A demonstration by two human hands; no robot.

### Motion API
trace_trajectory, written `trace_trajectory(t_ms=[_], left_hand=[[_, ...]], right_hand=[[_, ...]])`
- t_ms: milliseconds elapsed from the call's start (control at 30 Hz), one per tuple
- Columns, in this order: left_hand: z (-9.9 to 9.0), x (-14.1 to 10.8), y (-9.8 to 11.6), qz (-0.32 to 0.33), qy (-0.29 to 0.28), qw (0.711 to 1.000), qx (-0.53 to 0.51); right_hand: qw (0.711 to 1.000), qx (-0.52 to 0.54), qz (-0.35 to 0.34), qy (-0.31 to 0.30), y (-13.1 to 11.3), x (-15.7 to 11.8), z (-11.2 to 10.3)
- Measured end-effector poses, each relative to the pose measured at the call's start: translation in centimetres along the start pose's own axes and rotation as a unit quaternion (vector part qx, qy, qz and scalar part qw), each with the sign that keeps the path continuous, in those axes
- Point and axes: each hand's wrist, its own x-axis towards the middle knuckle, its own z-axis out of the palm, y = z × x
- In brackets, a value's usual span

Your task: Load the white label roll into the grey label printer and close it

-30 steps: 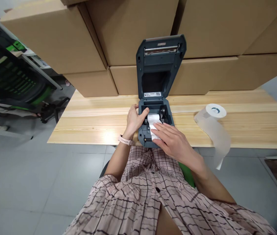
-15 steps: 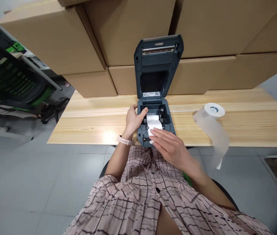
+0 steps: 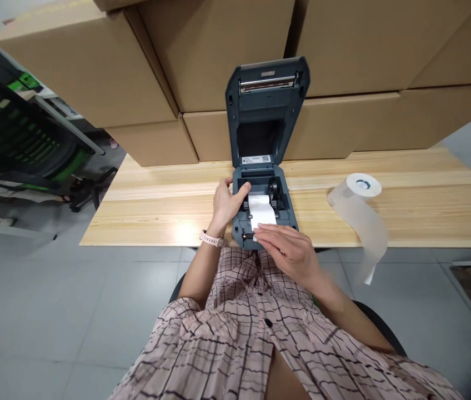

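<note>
And here the right hand [image 3: 287, 247] is coming in from the right across the front of the dark blue-grey plastic printer [image 3: 239, 226], its fingertips touching the near end of the smooth white paper strip [image 3: 261, 211]. That strip is the thing to watch: it is lying inside the open base, its long axis running front to back, towards the body, with the right hand angling across it. From the right hand, most of the strip is stretching away ahead and slightly left. The right hand is nearer the front end, while the left hand [image 3: 226, 205] is sitting nearer the far end, just left of the paper.

The right hand is staying out of any fist: it is lying open and fairly flat, fingers extending close together, palm mostly downward. Its thumb is hiding from view. The left hand is gripping the printer's left wall, thumb reaching over the rim and fingers wrapping the outside; how firmly it is pressing, I cannot tell.

Behind the base, the hinged dark lid [image 3: 260, 106] is standing up, leaning back towards the brown cardboard boxes [image 3: 227, 50]. Over on the right, well apart from both hands, a loose white paper roll [image 3: 371, 191] is resting on the pale wooden desk [image 3: 169, 203], its translucent tail [image 3: 364, 220] curling forward and hanging over the front edge.
</note>
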Motion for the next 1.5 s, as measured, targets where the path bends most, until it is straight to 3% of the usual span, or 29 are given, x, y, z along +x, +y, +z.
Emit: trace_trajectory(t_ms=[100,267,400,633,900,1300,1500], left_hand=[[0.0,0.0,-0.1,0.002,0.0,1.0,-0.002],[0.0,0.1,-0.3,0.001,-0.002,1.0,-0.007],[0.0,0.0,-0.3,-0.004,-0.005,1.0,-0.015],[0.0,0.0,-0.2,-0.004,-0.004,1.0,-0.007],[0.1,0.0,-0.1,-0.005,-0.003,1.0,0.0],[0.0,0.1,0.1,-0.009,0.004,1.0,0.005],[0.0,0.1,0.1,-0.007,0.005,1.0,0.008]], right_hand=[[0.999,0.028,0.008,-0.019,0.2,0.1,-0.5],[0.991,0.043,0.059,-0.109,1.0,0.1,-2.5],[0.986,0.051,0.091,-0.132,1.4,0.3,-3.3],[0.987,0.077,0.078,-0.118,1.5,1.1,-2.6],[0.996,0.041,0.054,-0.06,2.4,1.8,-0.7],[0.996,0.027,0.004,-0.08,-0.3,0.0,-1.8],[0.998,0.037,0.006,-0.057,-0.5,-0.4,-1.4]])
